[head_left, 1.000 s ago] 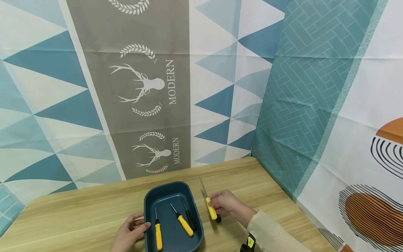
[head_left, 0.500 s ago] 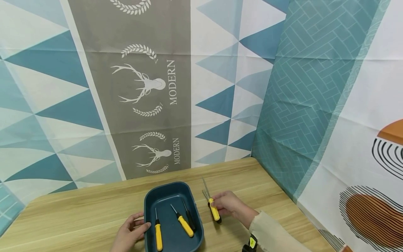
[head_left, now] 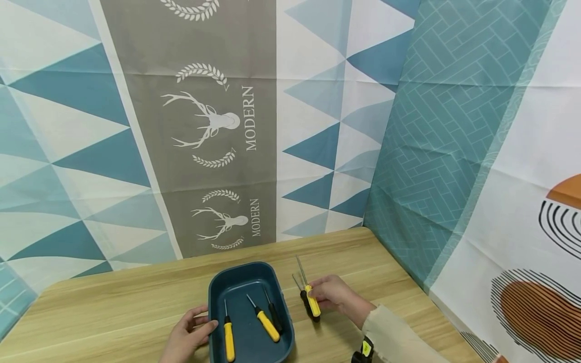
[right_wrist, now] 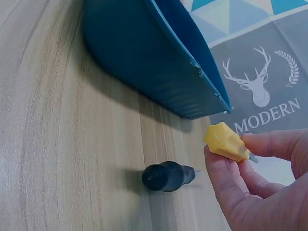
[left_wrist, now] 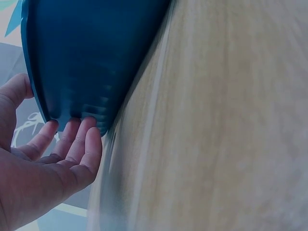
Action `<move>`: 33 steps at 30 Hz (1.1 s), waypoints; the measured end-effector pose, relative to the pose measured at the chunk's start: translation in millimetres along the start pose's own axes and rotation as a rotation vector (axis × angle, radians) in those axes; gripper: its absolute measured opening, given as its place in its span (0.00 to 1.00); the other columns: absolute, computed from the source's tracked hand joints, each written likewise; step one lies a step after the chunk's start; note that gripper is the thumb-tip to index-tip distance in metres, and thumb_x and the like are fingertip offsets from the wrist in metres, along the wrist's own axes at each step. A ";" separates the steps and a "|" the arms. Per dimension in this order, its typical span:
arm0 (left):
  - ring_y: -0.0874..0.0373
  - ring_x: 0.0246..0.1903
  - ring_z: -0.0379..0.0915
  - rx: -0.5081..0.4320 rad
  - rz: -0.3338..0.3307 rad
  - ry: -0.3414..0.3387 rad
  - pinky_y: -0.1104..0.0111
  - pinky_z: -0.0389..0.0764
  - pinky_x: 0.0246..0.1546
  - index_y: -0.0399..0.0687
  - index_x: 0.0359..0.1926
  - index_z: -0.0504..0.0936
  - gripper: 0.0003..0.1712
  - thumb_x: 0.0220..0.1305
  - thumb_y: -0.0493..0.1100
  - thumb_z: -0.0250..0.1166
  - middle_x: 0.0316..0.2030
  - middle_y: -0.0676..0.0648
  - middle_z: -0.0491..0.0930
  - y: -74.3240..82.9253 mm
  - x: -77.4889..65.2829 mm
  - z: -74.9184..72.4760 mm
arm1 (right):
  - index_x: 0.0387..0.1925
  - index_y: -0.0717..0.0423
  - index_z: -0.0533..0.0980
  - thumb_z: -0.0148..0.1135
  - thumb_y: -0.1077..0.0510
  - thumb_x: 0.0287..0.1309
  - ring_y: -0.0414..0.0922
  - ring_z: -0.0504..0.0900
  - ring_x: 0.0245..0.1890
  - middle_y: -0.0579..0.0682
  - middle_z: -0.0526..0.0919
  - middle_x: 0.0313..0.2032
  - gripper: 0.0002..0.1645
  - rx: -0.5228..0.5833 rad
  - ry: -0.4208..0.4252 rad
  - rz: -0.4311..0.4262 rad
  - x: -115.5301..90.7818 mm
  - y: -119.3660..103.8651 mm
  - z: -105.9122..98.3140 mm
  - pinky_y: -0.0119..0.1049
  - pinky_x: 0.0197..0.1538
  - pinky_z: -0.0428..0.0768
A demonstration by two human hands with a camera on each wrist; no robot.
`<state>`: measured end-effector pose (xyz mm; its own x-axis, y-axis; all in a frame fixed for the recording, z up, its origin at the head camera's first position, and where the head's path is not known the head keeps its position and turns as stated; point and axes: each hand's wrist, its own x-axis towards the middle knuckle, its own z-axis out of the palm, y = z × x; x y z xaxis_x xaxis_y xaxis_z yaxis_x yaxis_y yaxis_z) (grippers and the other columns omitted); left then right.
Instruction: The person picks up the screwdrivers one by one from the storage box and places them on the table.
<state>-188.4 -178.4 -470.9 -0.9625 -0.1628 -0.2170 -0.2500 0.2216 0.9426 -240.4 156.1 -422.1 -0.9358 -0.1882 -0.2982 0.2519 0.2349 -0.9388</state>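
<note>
My right hand (head_left: 338, 296) pinches a yellow-handled screwdriver (head_left: 313, 304) between thumb and fingers, its shaft pointing away from me. In the right wrist view the handle's ribbed butt faces the camera. A black-handled screwdriver (right_wrist: 166, 176) lies on the table just left of the held one. The dark blue tray (head_left: 242, 348) stands left of both, and my left hand (head_left: 187, 334) grips its left wall, thumb at the rim and fingertips against the outside. Inside the tray lie two yellow-handled screwdrivers, one at left (head_left: 229, 340) and one nearer the middle (head_left: 267, 325), plus a black-handled one (head_left: 274, 317).
The wood-grain table (head_left: 122, 312) ends at a patterned cloth wall (head_left: 227, 126) behind and a teal and white cloth (head_left: 436, 126) on the right. A black and yellow object (head_left: 363, 350) sits by the right sleeve at the bottom edge.
My right hand has shifted slightly right with the yellow screwdriver, so more of the black screwdriver's handle shows beside it. The left hand and tray stay where they were.
</note>
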 end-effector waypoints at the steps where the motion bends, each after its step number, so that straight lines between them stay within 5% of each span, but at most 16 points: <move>1: 0.54 0.38 0.79 0.001 0.000 0.000 0.61 0.82 0.35 0.34 0.62 0.64 0.35 0.58 0.45 0.65 0.45 0.36 0.79 -0.1 -0.1 0.0 | 0.52 0.75 0.69 0.60 0.67 0.53 0.45 0.83 0.37 0.65 0.80 0.44 0.25 -0.002 0.002 0.003 0.0 0.0 -0.4 0.39 0.41 0.83; 33: 0.53 0.39 0.79 0.031 0.000 0.002 0.60 0.82 0.35 0.34 0.62 0.64 0.36 0.58 0.47 0.65 0.47 0.32 0.77 0.9 0.4 0.6 | 0.50 0.74 0.72 0.60 0.66 0.52 0.43 0.81 0.32 0.60 0.81 0.39 0.23 -0.028 0.039 0.000 5.0 12.6 -12.6 0.38 0.38 0.83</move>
<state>-189.1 -177.6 -470.4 -0.9623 -0.1646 -0.2163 -0.2530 0.2516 0.9342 -245.1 170.1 -433.3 -0.9448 -0.1508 -0.2910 0.2458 0.2612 -0.9335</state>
